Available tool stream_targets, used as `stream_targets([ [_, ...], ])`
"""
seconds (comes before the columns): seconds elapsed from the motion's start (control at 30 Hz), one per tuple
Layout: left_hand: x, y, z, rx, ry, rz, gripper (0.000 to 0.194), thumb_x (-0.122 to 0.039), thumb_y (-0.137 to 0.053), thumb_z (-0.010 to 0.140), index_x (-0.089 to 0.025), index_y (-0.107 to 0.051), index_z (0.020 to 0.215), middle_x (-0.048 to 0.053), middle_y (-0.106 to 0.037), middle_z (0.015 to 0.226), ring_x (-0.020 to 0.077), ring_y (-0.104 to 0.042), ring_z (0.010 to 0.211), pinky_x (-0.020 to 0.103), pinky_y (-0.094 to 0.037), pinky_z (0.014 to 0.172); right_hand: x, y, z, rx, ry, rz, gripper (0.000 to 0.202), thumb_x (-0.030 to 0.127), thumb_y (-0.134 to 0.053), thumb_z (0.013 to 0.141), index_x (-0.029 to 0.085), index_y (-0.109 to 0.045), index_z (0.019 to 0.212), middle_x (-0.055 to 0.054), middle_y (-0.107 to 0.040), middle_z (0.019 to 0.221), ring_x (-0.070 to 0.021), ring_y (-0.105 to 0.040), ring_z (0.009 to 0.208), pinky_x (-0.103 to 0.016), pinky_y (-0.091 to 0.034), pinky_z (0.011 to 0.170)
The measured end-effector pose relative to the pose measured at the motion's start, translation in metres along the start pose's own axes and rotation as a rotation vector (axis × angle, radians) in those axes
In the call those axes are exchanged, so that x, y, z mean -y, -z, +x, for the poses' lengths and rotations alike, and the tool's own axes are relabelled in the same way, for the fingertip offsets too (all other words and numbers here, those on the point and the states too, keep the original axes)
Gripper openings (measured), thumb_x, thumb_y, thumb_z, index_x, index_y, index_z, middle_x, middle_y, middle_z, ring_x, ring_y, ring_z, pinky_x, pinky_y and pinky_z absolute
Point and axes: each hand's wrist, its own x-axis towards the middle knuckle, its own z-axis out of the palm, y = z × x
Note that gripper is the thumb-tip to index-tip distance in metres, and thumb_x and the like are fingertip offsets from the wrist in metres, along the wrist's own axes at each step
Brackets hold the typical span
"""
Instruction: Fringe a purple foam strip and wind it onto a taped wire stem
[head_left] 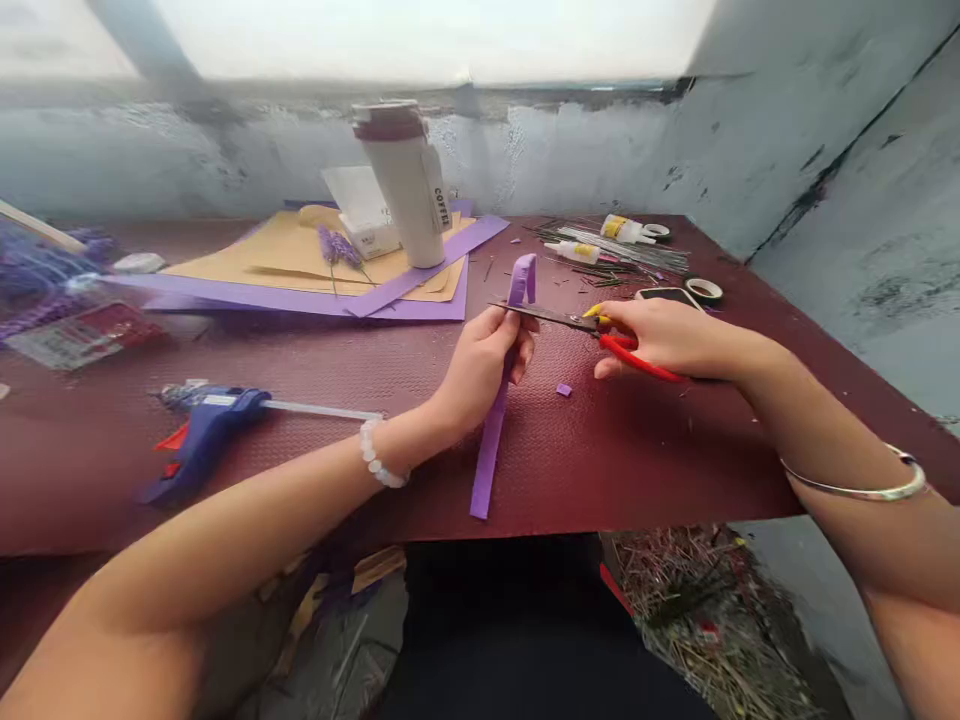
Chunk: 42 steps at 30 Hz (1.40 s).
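Observation:
Between the thumb and fingers of my left hand (484,365) is a long purple paper strip (491,450). Its top end curls over above the fingers, and its lower end hangs down toward the table's front edge. My right hand (667,335) is closed on the red-and-yellow handles of a pair of scissors (634,355). The blades point left and lie across the strip, right by my left fingertips. Whether the blades are fully closed I cannot make out. A small purple paper scrap (564,390) lies on the table below the scissors.
A blue glue gun (214,430) with a glue stick lies at left. Behind stand a coffee tumbler (405,190) and purple and tan paper sheets (285,265). Wires (637,250), glue bottles (577,252) and a tape roll (703,290) lie at back right on the dark red table (615,470).

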Motion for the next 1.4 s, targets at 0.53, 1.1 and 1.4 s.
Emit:
stream_targets([
  [0.53, 0.0005, -0.0018, -0.0026, 0.029, -0.026, 0.048, 0.028, -0.013, -0.039, 0.099, -0.015, -0.055, 0.076, -0.006, -0.048, 0.051, 0.0041, -0.041, 0.039, 0.018, -0.032, 0.041, 0.003, 0.0027, -0.0015, -0.106, 0.081, 0.005, 0.02, 0.036, -0.046, 0.079, 0.023, -0.038, 0.067, 0.002, -0.044, 0.057, -0.0123, -0.035, 0.053, -0.029, -0.029, 0.057],
  [1.1, 0.0011, -0.0006, -0.0046, 0.106, -0.017, -0.006, 0.029, -0.02, -0.042, 0.099, -0.015, -0.057, 0.075, -0.004, -0.052, 0.053, 0.0047, -0.043, 0.042, 0.018, -0.034, 0.043, -0.0045, 0.007, -0.0046, 0.168, 0.031, 0.318, 0.025, 0.034, -0.048, 0.075, 0.022, -0.031, 0.061, 0.004, -0.035, 0.06, -0.01, -0.031, 0.056, -0.028, -0.026, 0.052],
  [1.4, -0.0004, -0.0016, -0.0047, 0.092, -0.007, 0.001, 0.03, -0.019, -0.04, 0.1, -0.015, -0.057, 0.076, -0.005, -0.05, 0.052, 0.0046, -0.042, 0.041, 0.018, -0.034, 0.042, -0.0039, 0.0059, -0.006, 0.202, 0.061, 0.331, 0.024, 0.031, -0.046, 0.075, 0.022, -0.03, 0.061, 0.005, -0.03, 0.058, -0.0084, -0.026, 0.053, -0.027, -0.025, 0.051],
])
